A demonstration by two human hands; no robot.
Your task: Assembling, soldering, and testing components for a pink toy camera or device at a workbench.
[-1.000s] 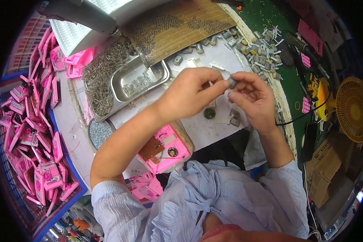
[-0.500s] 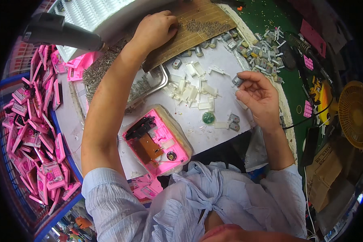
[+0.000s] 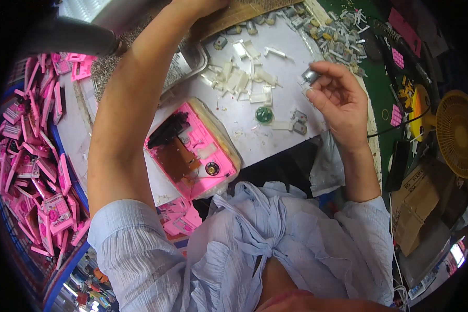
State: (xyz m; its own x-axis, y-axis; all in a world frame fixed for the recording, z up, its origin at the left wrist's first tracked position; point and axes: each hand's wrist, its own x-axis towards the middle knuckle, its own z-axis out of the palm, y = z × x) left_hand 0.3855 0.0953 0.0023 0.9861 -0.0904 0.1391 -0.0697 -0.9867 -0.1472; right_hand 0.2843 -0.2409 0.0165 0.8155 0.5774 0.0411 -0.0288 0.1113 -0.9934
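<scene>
Between the thumb and fingers of my right hand (image 3: 340, 99) is a small silver motor (image 3: 310, 76), held above the white work surface. My left hand (image 3: 204, 5) reaches over a brown cardboard sheet (image 3: 244, 14) at the far edge; its fingers are cut off by the picture's top. Nearer to me, an opened pink plastic toy housing (image 3: 205, 174) rests in a padded holder, with a brown board, black part and round speaker inside. White plastic brackets (image 3: 236, 80) lie loose beyond it. Beside a green round piece (image 3: 264, 115) are a couple of motors (image 3: 299, 122).
A metal tray (image 3: 200, 65) of tiny screws lies partly under my left forearm. A dark power tool (image 3: 83, 39) juts in at upper left. Pink housings (image 3: 57, 213) fill a blue-rimmed basket on the left. Motors pile up (image 3: 338, 44) at upper right, near a yellow fan (image 3: 455, 140).
My left hand has moved farther up, partly out of view. My right hand still holds the motor, now tilted differently. The whole view has shifted slightly.
</scene>
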